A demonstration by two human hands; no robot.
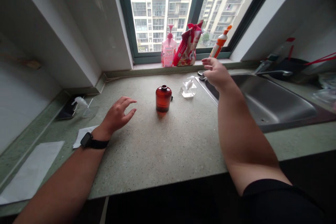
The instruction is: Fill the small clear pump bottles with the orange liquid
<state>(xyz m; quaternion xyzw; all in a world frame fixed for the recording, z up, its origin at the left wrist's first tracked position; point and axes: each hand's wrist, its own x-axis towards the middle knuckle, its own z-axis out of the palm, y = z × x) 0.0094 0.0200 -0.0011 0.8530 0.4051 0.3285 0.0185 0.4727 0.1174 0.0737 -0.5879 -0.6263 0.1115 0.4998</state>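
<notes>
A small amber-red bottle (163,98) stands upright with no cap on the speckled counter (168,147). My left hand (118,114) hovers just left of it, fingers spread and holding nothing, with a black watch on the wrist. My right hand (215,71) is stretched toward the window sill above the sink's left edge, fingers loosely extended and apart. It is nearest a white and orange tube bottle (219,43) on the sill. A clear square bottle with a white pump (188,89) stands between the amber bottle and my right hand.
On the sill stand a pink pump bottle (168,49) and a red pouch (188,45). A steel sink (270,101) with a tap (273,71) lies to the right. At left are a white pump head (80,102), a dark phone (68,111) and white paper sheets (31,171).
</notes>
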